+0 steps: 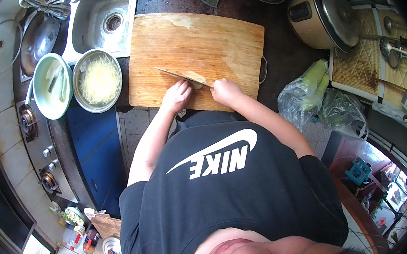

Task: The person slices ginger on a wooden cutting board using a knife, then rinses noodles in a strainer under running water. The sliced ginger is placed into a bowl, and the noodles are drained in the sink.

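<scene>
My right hand [226, 93] grips the handle of a kitchen knife [172, 72], whose blade runs diagonally across a pale peeled vegetable [196, 86]. My left hand [178, 96] holds that vegetable down, its curled fingertips close beside the blade. Thin pale slices [195, 76] lie against the far side of the blade. All of this rests on a large wooden cutting board [197, 44], which has damp patches at its top and right. The kind of vegetable cannot be settled from here.
Left of the board stand a metal bowl of pale shreds [100, 80] and a light green basin [52, 92] with a peeler-like tool inside. Behind them is a steel sink [99, 21]. On the right are a bag of green vegetables [307, 89] and a rice cooker [321, 17].
</scene>
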A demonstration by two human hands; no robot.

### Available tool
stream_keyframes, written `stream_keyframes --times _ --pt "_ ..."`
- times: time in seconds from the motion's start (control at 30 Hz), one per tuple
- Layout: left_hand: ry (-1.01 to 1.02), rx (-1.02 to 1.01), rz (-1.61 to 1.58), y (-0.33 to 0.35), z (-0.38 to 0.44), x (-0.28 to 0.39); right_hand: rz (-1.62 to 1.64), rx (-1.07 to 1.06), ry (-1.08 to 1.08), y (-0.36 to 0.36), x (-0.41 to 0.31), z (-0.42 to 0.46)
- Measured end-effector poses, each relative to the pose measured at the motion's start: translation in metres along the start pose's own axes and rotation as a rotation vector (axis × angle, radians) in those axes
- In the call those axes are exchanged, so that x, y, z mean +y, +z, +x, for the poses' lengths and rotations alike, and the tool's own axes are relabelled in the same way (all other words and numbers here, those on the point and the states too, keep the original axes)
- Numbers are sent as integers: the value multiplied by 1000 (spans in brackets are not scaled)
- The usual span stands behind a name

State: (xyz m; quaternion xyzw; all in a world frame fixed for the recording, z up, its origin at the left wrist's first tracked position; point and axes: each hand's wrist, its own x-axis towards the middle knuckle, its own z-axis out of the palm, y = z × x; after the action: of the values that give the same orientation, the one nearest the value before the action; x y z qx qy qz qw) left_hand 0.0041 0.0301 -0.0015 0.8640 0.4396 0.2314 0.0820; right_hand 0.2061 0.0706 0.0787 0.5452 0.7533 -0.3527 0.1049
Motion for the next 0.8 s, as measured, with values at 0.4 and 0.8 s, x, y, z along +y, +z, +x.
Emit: stream_keyframes --times 0.4,0.8 --pt "35 44 14 -1 2 0 12 -29 -26 -4 13 -18" --pt "18 28 15 0 1 0 50 -34 31 -8 1 -3"
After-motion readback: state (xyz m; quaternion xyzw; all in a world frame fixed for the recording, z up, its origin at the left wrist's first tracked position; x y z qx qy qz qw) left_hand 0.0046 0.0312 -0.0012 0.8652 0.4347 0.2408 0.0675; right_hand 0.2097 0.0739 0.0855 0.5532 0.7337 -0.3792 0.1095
